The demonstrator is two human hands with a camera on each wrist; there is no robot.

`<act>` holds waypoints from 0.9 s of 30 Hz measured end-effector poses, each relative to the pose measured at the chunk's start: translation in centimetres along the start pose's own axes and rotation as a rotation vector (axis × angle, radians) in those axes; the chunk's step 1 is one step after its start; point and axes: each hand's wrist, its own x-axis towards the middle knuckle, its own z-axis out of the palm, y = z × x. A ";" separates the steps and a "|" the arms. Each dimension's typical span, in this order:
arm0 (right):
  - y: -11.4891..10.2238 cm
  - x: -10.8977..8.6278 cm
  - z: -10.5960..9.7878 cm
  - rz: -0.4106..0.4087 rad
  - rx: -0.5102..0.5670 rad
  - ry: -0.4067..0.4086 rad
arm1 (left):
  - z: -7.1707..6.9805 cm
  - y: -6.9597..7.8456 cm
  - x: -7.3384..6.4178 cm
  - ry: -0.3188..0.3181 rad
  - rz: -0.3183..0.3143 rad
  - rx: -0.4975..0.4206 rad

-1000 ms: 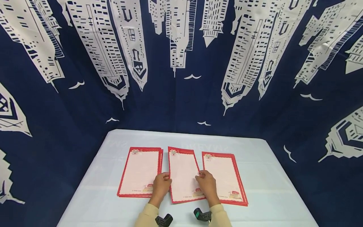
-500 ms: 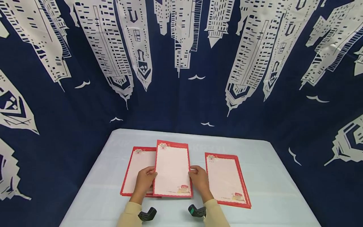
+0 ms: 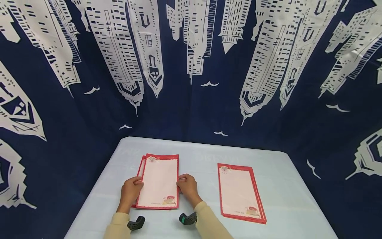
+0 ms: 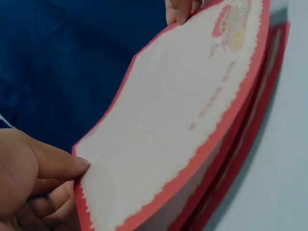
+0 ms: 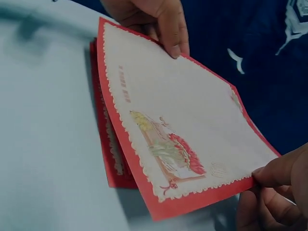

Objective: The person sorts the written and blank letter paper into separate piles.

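A red-bordered sheet of paper is held by its two side edges above the left stack. My left hand pinches its left edge between thumb and fingers, and my right hand pinches the right edge. In the left wrist view the sheet bows slightly, with a gap between it and the red-edged paper stack below. The right wrist view shows the sheet's printed corner picture and the lower stack showing past its edge. Most of that stack is hidden under the sheet.
A second stack of matching red-bordered paper lies on the right of the white-covered table. Behind the table hangs a dark blue curtain printed with white buildings. Black wrist cameras sit by both sleeves.
Both hands have carried the sheet leftward from the middle of the table, and it now overlaps the left stack. It rose on the way and is lower now. The right stack stays put.
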 end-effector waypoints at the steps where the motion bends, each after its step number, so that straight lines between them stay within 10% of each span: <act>1: 0.0 0.1 0.3 0.004 0.006 -0.007 | -0.1 -0.2 0.1 0.004 0.008 0.019; 27: 0.4 -1.0 0.4 -0.023 -0.123 -0.099 | -0.4 -0.9 -0.2 0.128 0.075 0.310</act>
